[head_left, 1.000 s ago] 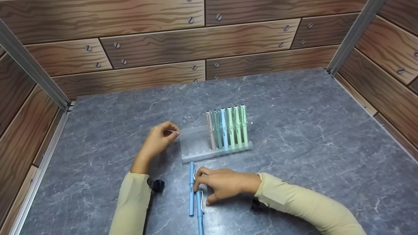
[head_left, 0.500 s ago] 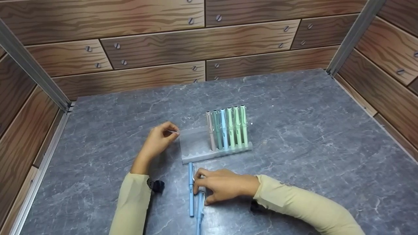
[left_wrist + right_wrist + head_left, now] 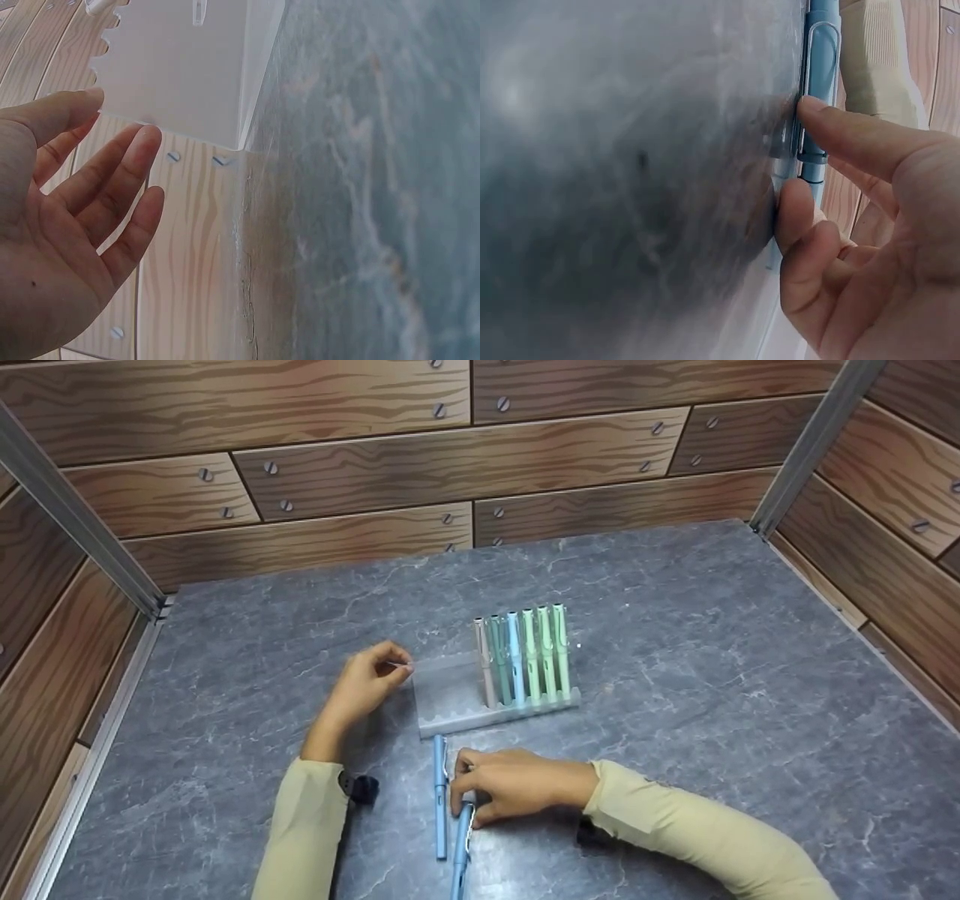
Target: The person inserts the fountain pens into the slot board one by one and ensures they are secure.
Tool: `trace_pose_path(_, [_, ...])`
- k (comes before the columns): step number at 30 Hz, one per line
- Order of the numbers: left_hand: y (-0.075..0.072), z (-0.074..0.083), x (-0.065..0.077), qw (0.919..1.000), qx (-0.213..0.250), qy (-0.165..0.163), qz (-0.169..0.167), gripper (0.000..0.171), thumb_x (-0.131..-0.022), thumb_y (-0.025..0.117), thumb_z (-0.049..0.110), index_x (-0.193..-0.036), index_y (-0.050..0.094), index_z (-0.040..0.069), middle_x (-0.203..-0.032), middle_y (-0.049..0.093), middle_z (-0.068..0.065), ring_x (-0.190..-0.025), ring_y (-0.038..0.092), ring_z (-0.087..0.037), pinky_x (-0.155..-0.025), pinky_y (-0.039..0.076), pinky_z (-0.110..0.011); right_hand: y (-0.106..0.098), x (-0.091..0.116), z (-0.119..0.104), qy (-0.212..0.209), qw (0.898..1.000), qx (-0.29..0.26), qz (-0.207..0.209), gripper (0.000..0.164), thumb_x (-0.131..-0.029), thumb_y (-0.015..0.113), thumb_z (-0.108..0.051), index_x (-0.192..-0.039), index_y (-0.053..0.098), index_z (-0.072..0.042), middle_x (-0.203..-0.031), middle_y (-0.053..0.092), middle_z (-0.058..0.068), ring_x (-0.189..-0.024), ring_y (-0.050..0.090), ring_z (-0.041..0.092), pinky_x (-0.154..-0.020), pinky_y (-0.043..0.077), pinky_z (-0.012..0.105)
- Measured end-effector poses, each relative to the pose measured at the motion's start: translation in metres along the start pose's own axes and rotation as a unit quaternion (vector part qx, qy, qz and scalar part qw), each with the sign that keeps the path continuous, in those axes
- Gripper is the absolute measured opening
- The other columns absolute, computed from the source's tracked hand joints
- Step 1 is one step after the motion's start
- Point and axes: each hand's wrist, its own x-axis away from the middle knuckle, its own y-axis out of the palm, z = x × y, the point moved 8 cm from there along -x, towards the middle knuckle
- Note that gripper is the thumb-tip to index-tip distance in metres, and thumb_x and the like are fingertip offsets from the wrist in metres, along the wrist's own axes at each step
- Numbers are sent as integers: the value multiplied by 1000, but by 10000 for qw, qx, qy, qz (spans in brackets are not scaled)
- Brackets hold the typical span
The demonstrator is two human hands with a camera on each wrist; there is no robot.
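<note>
A clear pen stand [image 3: 448,687] rests on the table with several pens leaning side by side in its right part: one greyish-pink, one dark green, one light blue and several pale green. My left hand [image 3: 361,684] pinches the stand's upper left corner; in the left wrist view the thumb and index finger meet at the edge of its clear panel [image 3: 172,67]. In front of the stand a blue pen [image 3: 440,817] lies on the table. Beside it my right hand [image 3: 517,784] pinches the end of a second blue pen [image 3: 461,859], thumb against its clip in the right wrist view.
The grey marbled table [image 3: 712,675] is enclosed by wood-patterned walls [image 3: 360,472] at the back and sides. Metal posts [image 3: 817,450] stand in the corners. Notches in the stand's front ledge [image 3: 454,726] hold no pens on the left.
The second blue pen has turned slightly, its near end swinging a little to the left, and its upper end now sits between my right thumb and fingers. The left hand has stayed put.
</note>
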Motion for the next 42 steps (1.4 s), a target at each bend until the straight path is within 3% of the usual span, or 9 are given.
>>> trace_pose_path(9, [2,-5,-1,9997,-76,-214,-99,8,-90,66,10,-96,66,5,-101,71,-13,-93,68,-26,-84,54,-40,-5,3,5,-139,9995,-281,-8,20,-83,74,-31,-102,68,-26,-100,55,-6,-77,46,-1,-66,38,14])
trace_pose_path(15, [2,-4,-1,9999,-50,-137,-60,7,-89,67,9,-95,66,4,-98,72,-13,-90,67,-25,-84,53,-39,-13,7,7,-414,9937,-1041,33,20,-84,73,-20,-103,67,-19,-99,59,-2,-83,52,5,-75,42,14])
trace_pose_path(20, [1,-3,-1,9999,-38,-138,-60,7,-89,67,9,-95,66,4,-97,72,-13,-89,66,-24,-83,53,-37,-17,9,13,-402,9744,-2212,-82,20,-85,69,-6,-103,64,-11,-97,64,6,-76,55,4,-69,47,15])
trace_pose_path(23, [1,-2,0,9999,-41,-144,-67,8,-89,67,9,-95,66,4,-97,72,-13,-89,66,-24,-83,53,-38,-18,11,18,-255,9574,-2869,-186,20,-86,67,-2,-104,63,-7,-94,69,12,-70,64,15,-61,49,15])
trace_pose_path(26, [1,-2,-1,9999,-53,-130,-63,8,-89,67,9,-95,66,3,-97,72,-13,-89,67,-24,-83,53,-38,-20,13,21,-155,9479,-3177,-187,19,-87,67,-4,-105,62,-7,-88,70,17,-69,66,33,-56,48,17])
trace_pose_path(29, [1,-2,-1,9999,-62,-115,-81,7,-90,66,8,-95,66,3,-98,72,-13,-89,66,-24,-83,53,-37,-23,14,23,-17,9420,-3354,-122,19,-87,68,-7,-106,62,-8,-86,70,18,-68,64,37,-54,47,19])
trace_pose_path(36, [2,-5,0,9996,-6,-240,-180,8,-91,66,11,-96,66,6,-100,71,-12,-92,67,-23,-84,53,-36,-31,18,25,150,9213,-3885,79,21,-86,67,-4,-105,61,-3,-85,68,20,-69,64,28,-57,48,22])
trace_pose_path(42, [2,-5,0,9996,38,-230,-144,7,-90,66,9,-96,66,5,-99,71,-12,-90,66,-23,-83,52,-36,-45,21,25,-117,9206,-3878,451,22,-85,66,-2,-106,60,1,-88,63,12,-66,58,7,-58,48,17])
